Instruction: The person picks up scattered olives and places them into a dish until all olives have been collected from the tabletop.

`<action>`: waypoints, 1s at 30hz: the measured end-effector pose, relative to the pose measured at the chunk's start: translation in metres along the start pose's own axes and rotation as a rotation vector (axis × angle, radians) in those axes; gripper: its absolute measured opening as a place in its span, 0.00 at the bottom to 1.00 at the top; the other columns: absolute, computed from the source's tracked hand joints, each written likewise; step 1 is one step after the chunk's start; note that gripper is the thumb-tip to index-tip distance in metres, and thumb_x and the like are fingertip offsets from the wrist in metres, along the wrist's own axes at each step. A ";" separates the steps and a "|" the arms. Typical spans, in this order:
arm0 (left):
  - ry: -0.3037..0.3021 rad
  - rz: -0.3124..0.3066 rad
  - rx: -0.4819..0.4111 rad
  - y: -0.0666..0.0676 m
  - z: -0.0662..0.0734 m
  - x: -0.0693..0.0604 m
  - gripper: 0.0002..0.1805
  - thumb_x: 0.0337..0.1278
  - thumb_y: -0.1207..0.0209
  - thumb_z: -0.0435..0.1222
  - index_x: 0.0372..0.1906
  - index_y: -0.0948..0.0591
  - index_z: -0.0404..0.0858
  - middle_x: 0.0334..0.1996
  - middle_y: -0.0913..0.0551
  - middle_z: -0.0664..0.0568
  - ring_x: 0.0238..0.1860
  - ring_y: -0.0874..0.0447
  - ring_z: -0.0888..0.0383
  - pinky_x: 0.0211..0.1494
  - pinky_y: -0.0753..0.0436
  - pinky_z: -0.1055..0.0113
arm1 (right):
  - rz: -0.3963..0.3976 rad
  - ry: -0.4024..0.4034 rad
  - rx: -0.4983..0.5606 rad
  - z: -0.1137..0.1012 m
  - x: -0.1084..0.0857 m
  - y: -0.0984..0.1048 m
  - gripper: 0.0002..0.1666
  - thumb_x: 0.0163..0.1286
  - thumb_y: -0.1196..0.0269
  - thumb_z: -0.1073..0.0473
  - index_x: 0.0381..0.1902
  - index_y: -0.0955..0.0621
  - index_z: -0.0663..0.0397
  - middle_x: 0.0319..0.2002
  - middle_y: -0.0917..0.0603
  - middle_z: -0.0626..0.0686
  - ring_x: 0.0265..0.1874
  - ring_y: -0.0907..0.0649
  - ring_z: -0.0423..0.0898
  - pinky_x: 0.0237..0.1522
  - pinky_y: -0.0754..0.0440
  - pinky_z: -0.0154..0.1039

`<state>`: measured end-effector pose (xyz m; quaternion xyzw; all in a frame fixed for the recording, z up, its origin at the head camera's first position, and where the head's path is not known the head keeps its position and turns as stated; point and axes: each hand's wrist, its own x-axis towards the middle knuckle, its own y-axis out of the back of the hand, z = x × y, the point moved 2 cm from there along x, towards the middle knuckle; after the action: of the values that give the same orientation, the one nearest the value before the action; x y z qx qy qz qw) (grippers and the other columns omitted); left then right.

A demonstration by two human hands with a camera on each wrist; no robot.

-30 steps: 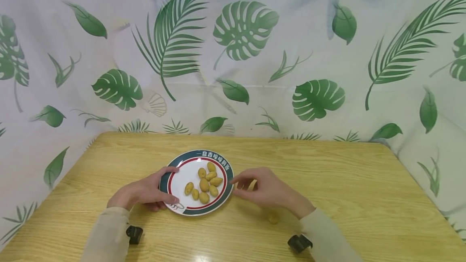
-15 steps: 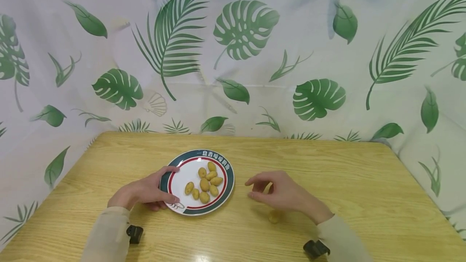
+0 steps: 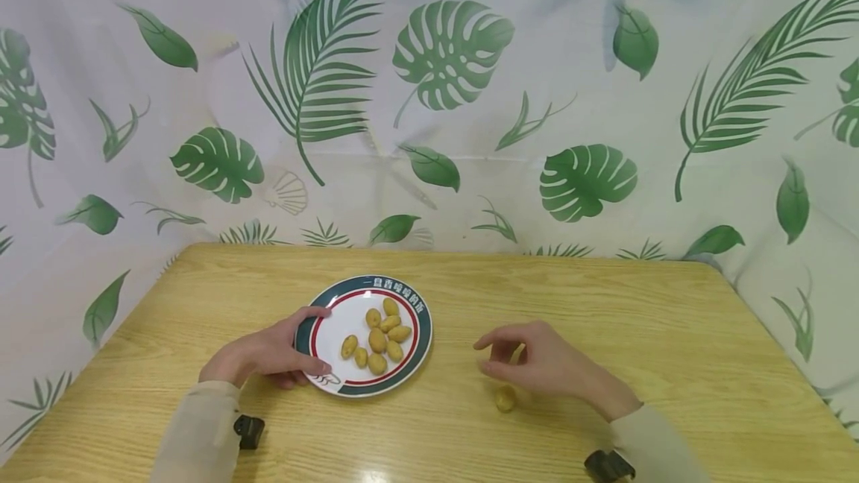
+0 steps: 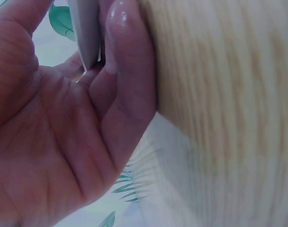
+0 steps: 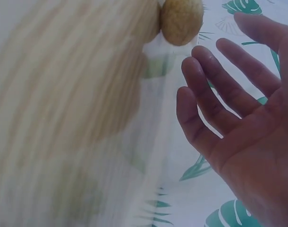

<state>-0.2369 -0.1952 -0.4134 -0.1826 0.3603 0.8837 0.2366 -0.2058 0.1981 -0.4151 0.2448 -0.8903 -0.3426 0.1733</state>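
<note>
A round white plate (image 3: 330, 338) with a dark green rim and a red ring bears several small yellow potatoes (image 3: 377, 341). My left hand (image 3: 271, 352) grips its left rim, the thumb over the top edge and fingers beneath; the left wrist view shows the plate's edge (image 4: 85, 33) between thumb and fingers. To the right of the plate, my right hand (image 3: 546, 364) hovers over the table with loosely bent fingers, holding nothing. One more small potato (image 3: 505, 398) lies on the table just below that hand; in the right wrist view this potato (image 5: 182, 21) is apart from the fingertips.
The wooden table (image 3: 604, 304) reaches back to a white curtain (image 3: 470, 162) printed with green leaves, which also hangs along both sides. A small black device (image 3: 250, 431) sits at the left wrist, another black device (image 3: 607, 465) at the right.
My right hand has drawn away from the plate's right rim, moving right and slightly toward me, and the loose potato is now more exposed. The left hand and plate stay put.
</note>
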 end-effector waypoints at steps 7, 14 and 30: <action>0.004 -0.001 -0.002 -0.001 0.000 0.000 0.51 0.56 0.26 0.43 0.79 0.45 0.51 0.34 0.22 0.46 0.26 0.22 0.56 0.29 0.19 0.69 | -0.039 -0.010 -0.011 0.004 -0.009 0.004 0.15 0.68 0.30 0.51 0.49 0.13 0.52 0.30 0.16 0.40 0.30 0.19 0.31 0.33 0.18 0.32; -0.002 0.001 0.005 0.000 0.000 0.002 0.52 0.56 0.26 0.43 0.79 0.45 0.51 0.35 0.22 0.46 0.27 0.22 0.56 0.29 0.19 0.68 | -0.105 -0.031 0.014 0.008 -0.018 0.009 0.17 0.68 0.30 0.50 0.50 0.13 0.52 0.30 0.14 0.40 0.31 0.18 0.32 0.36 0.18 0.32; 0.013 0.008 -0.014 -0.001 -0.004 0.005 0.52 0.54 0.25 0.44 0.79 0.44 0.53 0.34 0.21 0.46 0.26 0.21 0.57 0.29 0.20 0.69 | -0.238 -0.062 0.116 0.008 -0.025 0.008 0.13 0.65 0.27 0.50 0.45 0.12 0.48 0.28 0.15 0.42 0.27 0.19 0.33 0.32 0.19 0.32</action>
<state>-0.2401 -0.1961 -0.4188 -0.1887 0.3565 0.8858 0.2295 -0.1920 0.2214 -0.4190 0.3474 -0.8783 -0.3161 0.0893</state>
